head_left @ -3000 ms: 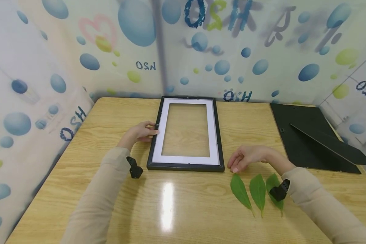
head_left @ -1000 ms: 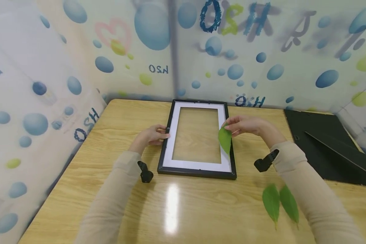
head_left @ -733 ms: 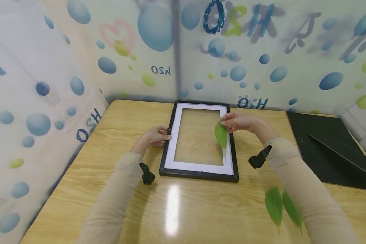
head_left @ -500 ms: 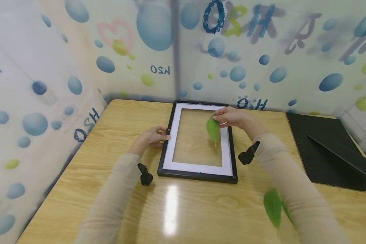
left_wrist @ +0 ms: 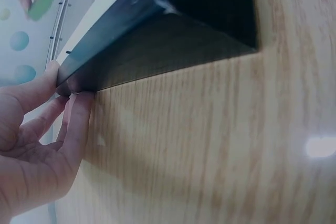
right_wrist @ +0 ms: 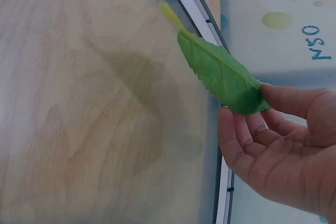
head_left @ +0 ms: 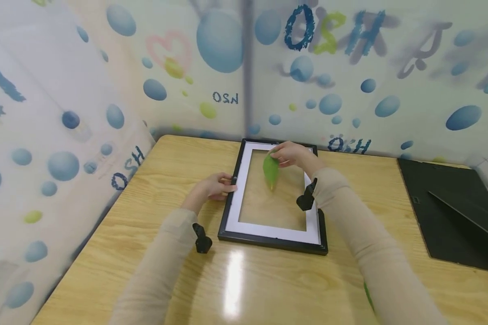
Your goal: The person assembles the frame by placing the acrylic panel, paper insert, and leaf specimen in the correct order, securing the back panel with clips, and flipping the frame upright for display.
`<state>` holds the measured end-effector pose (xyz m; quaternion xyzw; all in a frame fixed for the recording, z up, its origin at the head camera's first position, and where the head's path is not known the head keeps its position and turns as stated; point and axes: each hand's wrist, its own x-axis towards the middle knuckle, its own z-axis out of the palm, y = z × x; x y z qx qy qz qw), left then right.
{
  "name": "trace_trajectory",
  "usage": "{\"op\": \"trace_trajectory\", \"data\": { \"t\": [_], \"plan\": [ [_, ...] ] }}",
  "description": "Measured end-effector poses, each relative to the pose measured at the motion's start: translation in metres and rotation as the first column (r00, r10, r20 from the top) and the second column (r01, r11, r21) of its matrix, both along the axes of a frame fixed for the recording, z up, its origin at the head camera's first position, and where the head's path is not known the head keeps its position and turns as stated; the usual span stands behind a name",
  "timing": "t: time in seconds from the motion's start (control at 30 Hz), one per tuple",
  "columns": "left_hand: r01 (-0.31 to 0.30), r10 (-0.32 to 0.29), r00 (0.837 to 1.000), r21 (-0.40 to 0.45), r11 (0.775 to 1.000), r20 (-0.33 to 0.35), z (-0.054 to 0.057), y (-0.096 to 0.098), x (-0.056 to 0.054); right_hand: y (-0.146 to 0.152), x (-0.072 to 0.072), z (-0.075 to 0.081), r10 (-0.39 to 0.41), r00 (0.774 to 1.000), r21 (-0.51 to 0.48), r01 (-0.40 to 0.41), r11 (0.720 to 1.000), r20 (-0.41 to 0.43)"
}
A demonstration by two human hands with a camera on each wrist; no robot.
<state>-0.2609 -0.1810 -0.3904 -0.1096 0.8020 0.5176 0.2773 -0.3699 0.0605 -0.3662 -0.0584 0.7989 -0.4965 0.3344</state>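
wooden table (head_left: pixel 286 289) bears a black frame (head_left: pixel 272 243), and above its opening the right hand's grip (head_left: pixel 290 155) pinches a green leaf (head_left: pixel 270 170) by its tip, stem pointing toward the near side, while the left hand (head_left: pixel 213 187), farther off, holds the frame's left edge.

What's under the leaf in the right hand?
Below the leaf is the black frame, with wooden tabletop showing through its opening. In the head view, the patch directly behind the leaf and right hand is covered.
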Motion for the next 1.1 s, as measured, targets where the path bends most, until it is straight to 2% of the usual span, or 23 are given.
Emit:
{"op": "trace_trajectory", "data": {
  "t": [0.1, 0.17, 0.23, 0.33, 0.4, 0.47, 0.57, 0.67, 0.7, 0.73, 0.77, 0.8, 0.9, 1.0, 1.03, 1.1],
  "plan": [
    [0.007, -0.007, 1.000, 0.013, 1.000, 0.001, -0.001, 0.005, 0.002, 0.008, -0.048, -0.052, 0.014, 0.999, -0.050, -0.012, 0.999, 0.034],
    [0.013, -0.013, 1.000, 0.024, 1.000, -0.002, -0.002, 0.008, 0.003, 0.014, -0.070, -0.074, 0.022, 0.998, -0.082, -0.018, 0.996, 0.054],
    [0.017, -0.016, 1.000, 0.031, 0.999, -0.007, -0.002, 0.011, 0.004, 0.012, -0.066, -0.069, -0.002, 0.999, -0.039, 0.003, 0.999, 0.046],
    [0.024, -0.023, 1.000, 0.027, 0.999, -0.020, -0.002, 0.014, 0.005, 0.004, -0.043, -0.040, -0.029, 0.999, 0.029, 0.028, 0.999, 0.024],
    [0.019, -0.018, 1.000, 0.021, 1.000, -0.022, 0.000, 0.016, 0.006, 0.004, -0.042, -0.035, -0.019, 1.000, 0.024, 0.018, 1.000, 0.021],
    [0.016, -0.016, 1.000, 0.021, 1.000, -0.020, 0.001, 0.017, 0.006, 0.007, -0.055, -0.042, -0.008, 0.999, -0.006, 0.008, 1.000, 0.039],
    [0.015, -0.015, 1.000, 0.025, 1.000, -0.018, 0.003, 0.018, 0.005, 0.018, -0.097, -0.075, 0.000, 0.999, -0.029, 0.002, 1.000, 0.046],
    [0.024, -0.024, 0.999, 0.018, 1.000, -0.026, 0.004, 0.016, 0.004, 0.027, -0.125, -0.093, -0.047, 0.998, -0.003, 0.047, 0.999, 0.050],
    [0.023, -0.023, 0.999, 0.015, 1.000, -0.028, 0.004, 0.015, 0.003, 0.031, -0.131, -0.097, -0.051, 0.998, -0.014, 0.052, 0.999, 0.044],
    [0.022, -0.022, 0.999, 0.012, 1.000, -0.028, 0.004, 0.013, 0.003, 0.033, -0.131, -0.096, -0.071, 0.996, -0.020, 0.072, 0.997, 0.047],
    [0.019, -0.019, 0.999, 0.010, 1.000, -0.028, 0.004, 0.012, 0.003, 0.036, -0.128, -0.094, -0.063, 0.997, -0.043, 0.065, 0.997, 0.050],
    [0.017, -0.017, 0.999, 0.009, 1.000, -0.027, 0.004, 0.011, 0.003, 0.037, -0.108, -0.075, -0.056, 0.997, -0.054, 0.059, 0.997, 0.058],
    [0.008, -0.008, 1.000, 0.012, 1.000, -0.018, 0.002, 0.008, 0.003, 0.039, -0.061, -0.040, -0.018, 0.999, -0.070, 0.021, 0.997, 0.040],
    [0.006, -0.006, 1.000, 0.007, 1.000, -0.021, 0.000, 0.005, 0.002, 0.036, 0.000, 0.009, 0.009, 1.000, -0.025, -0.008, 1.000, 0.011],
    [0.005, -0.005, 1.000, 0.007, 1.000, -0.019, -0.001, 0.003, 0.002, 0.037, 0.006, 0.011, 0.009, 1.000, -0.004, -0.009, 1.000, -0.004],
    [0.003, -0.003, 1.000, 0.007, 1.000, -0.019, -0.002, 0.001, 0.002, 0.039, 0.027, 0.028, 0.028, 0.999, 0.025, -0.028, 0.999, -0.018]
  ]
}}
